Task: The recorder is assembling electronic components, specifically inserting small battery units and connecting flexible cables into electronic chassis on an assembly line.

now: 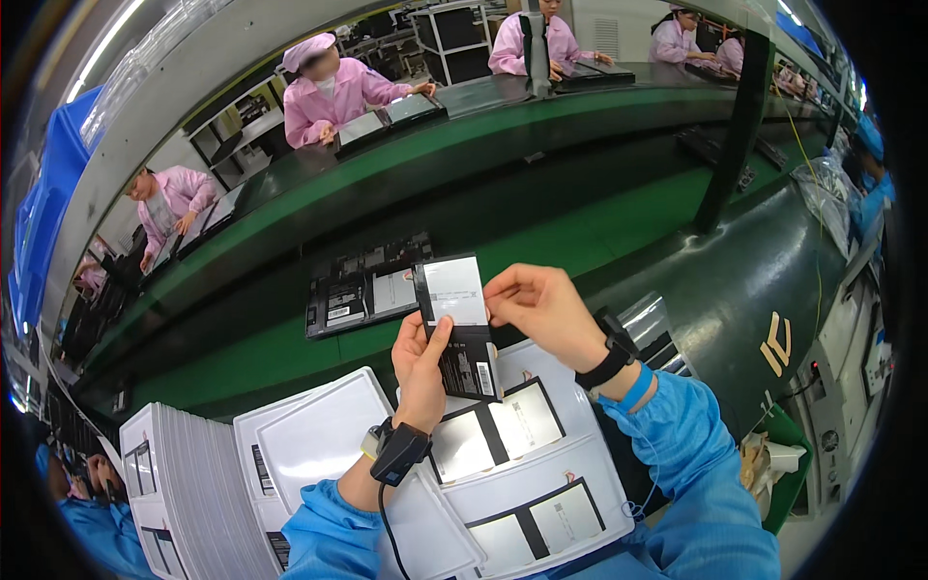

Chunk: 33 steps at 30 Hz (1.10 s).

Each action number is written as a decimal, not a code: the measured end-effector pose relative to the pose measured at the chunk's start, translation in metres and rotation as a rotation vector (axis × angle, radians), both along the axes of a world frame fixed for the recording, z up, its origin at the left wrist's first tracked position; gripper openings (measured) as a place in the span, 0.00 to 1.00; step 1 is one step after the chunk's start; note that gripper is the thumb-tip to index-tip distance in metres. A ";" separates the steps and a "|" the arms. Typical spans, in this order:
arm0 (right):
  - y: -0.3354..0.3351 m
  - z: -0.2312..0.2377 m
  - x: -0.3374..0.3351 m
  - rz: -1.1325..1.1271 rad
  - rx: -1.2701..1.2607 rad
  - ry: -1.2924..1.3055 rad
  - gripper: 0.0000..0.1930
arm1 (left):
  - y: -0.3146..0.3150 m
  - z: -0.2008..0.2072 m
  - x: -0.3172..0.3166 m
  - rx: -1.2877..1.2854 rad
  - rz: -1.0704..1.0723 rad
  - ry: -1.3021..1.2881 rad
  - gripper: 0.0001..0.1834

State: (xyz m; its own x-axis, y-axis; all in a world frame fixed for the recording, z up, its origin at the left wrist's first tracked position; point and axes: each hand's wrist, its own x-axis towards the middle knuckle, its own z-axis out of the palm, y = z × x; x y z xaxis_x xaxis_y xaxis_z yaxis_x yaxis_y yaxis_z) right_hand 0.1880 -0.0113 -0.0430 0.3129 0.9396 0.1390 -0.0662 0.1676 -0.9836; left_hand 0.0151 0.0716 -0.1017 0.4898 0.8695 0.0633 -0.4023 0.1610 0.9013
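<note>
The person's left hand [421, 372] holds a flat, black-and-silver rectangular pack [454, 293] above a white plastic tray [584, 414] where similar packs [532, 421] lie, the right hand [549, 311] pinched narrow at its edge, handling apparently midway, the held pack not yet set down.

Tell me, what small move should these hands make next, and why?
Probably a gentle sideways pull by the right hand while the left hand steadies the flat pack: the left grips its left side, and the right fingertips are at its right edge. Anything between them is too small to tell.
</note>
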 end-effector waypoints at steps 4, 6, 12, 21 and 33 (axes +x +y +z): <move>-0.005 0.007 -0.013 -0.028 -0.074 0.056 0.08 | 0.001 -0.002 -0.001 0.020 0.081 0.041 0.15; -0.007 0.006 -0.010 -0.041 -0.082 0.046 0.08 | 0.000 -0.002 0.001 0.008 0.085 0.052 0.18; -0.008 0.006 -0.013 -0.039 -0.031 0.006 0.09 | -0.007 0.008 0.000 0.246 0.022 0.234 0.35; 0.010 -0.023 0.016 -0.147 0.021 -0.121 0.07 | 0.002 -0.007 -0.001 0.191 -0.106 0.025 0.37; -0.024 0.009 -0.059 -0.101 0.038 -0.318 0.09 | -0.004 0.003 -0.002 0.166 0.053 0.073 0.34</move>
State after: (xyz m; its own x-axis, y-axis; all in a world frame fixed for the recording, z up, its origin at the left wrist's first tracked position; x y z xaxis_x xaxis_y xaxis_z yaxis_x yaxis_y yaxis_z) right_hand 0.1293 -0.0354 -0.0344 0.3399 0.8982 0.2787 0.2620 0.1941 -0.9453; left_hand 0.0134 0.0678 -0.0991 0.4520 0.8748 0.1743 -0.3390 -0.0123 0.9407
